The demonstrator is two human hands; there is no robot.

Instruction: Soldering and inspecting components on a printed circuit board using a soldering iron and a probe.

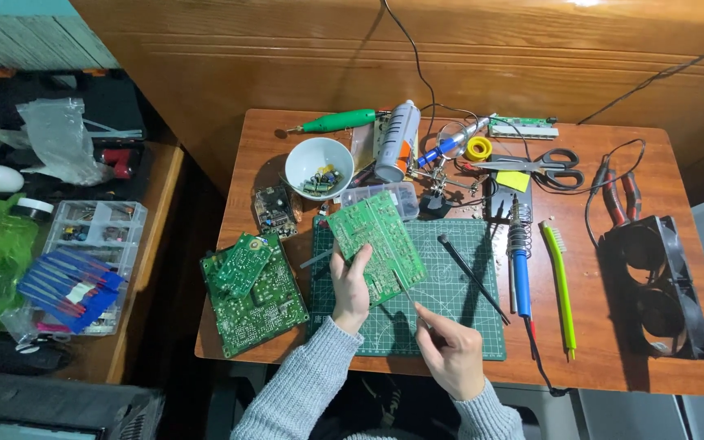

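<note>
Now, L hand: left hand (350, 287) fingers clamp green circuit board (376, 244) edge.
R hand: right hand (450, 352) pinches thin probe (407, 292).
Risk: board tilted, could slip; probe may scratch it.

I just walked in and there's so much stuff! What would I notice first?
The green circuit board held up by the left hand over the green cutting mat, with the right hand poking a thin tool at it. More green boards lie left; a white bowl of parts sits behind.

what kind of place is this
Most likely a home electronics repair bench: the left hand holds a green circuit board over a green cutting mat, with a blue-handled soldering iron and a white bowl of small components nearby.
</note>
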